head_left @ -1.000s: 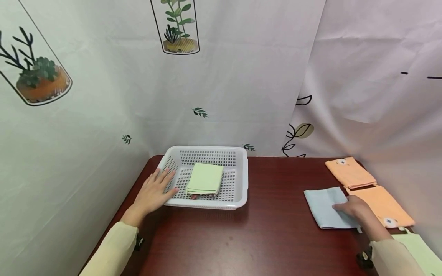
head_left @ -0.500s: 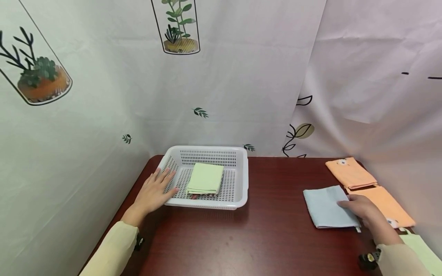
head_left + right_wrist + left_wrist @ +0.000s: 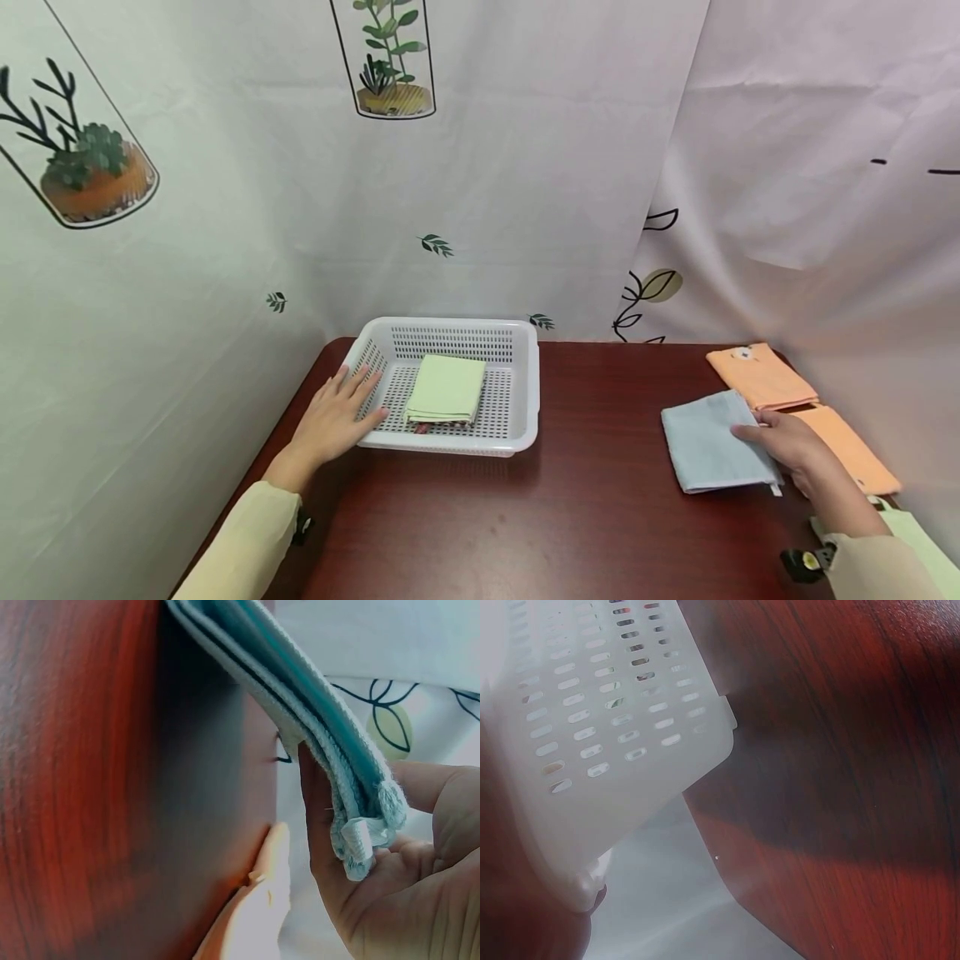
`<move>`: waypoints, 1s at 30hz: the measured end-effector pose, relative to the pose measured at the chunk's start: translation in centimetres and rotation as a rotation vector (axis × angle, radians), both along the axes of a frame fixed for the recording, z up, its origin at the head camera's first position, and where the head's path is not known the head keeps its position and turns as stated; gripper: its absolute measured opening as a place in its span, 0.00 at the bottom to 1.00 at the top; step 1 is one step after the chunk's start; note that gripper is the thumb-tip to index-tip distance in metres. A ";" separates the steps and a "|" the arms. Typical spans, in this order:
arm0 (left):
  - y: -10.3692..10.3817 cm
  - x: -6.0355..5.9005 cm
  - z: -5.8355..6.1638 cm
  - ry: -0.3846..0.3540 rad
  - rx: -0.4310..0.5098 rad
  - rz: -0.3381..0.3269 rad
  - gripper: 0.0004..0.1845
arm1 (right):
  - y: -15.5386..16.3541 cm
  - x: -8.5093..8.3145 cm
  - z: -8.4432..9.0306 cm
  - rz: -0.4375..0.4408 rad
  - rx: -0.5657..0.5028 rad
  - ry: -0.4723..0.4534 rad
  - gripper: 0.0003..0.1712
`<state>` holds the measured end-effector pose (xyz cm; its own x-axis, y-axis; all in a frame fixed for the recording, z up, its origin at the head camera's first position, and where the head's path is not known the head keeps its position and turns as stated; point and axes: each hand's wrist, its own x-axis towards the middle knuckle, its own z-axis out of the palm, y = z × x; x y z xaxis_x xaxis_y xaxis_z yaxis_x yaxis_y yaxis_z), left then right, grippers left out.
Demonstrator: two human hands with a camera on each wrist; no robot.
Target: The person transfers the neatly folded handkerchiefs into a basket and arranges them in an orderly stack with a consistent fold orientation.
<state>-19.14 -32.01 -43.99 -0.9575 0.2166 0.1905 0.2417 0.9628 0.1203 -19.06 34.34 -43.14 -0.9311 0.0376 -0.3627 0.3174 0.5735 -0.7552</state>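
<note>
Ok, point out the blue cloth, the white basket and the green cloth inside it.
Blue cloth (image 3: 708, 443): head view, middle of its upper face.
White basket (image 3: 450, 443): head view, near rim, around its middle.
Green cloth (image 3: 447, 387): head view, middle of its folded top face.

Free passage over tabletop (image 3: 600, 450) between blue cloth (image 3: 708, 446) and white basket (image 3: 450, 444), side wall (image 3: 532, 387) a barrier of uncertain height.
</note>
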 end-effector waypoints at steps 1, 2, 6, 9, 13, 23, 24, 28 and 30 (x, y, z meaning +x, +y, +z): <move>0.0 0.0 0.0 0.001 -0.001 -0.002 0.40 | -0.1 0.0 0.1 -0.001 -0.004 0.004 0.39; 0.0 0.0 0.0 0.003 -0.003 -0.005 0.40 | -0.2 0.0 0.2 -0.002 -0.013 0.006 0.38; 0.0 0.0 0.1 0.005 -0.003 -0.010 0.41 | -0.5 0.0 0.7 0.004 -0.051 0.004 0.40; 0.0 0.1 0.1 0.003 0.002 -0.009 0.41 | -0.7 0.0 1.1 0.008 -0.065 0.006 0.43; 0.0 0.2 0.1 0.000 0.003 -0.008 0.40 | -1.0 0.1 1.5 0.017 -0.045 0.032 0.44; 0.0 0.1 0.0 0.013 0.010 -0.013 0.40 | -2.0 0.4 2.4 0.018 -0.042 0.075 0.46; 0.0 0.1 0.0 0.015 0.010 -0.013 0.40 | -2.1 0.5 2.4 0.016 -0.045 0.079 0.46; 0.0 0.1 0.0 0.015 0.008 -0.012 0.40 | -2.6 0.4 2.7 0.006 -0.053 0.096 0.44; 0.0 0.1 0.0 0.016 0.008 -0.013 0.40 | -2.9 0.3 2.8 0.004 -0.064 0.103 0.43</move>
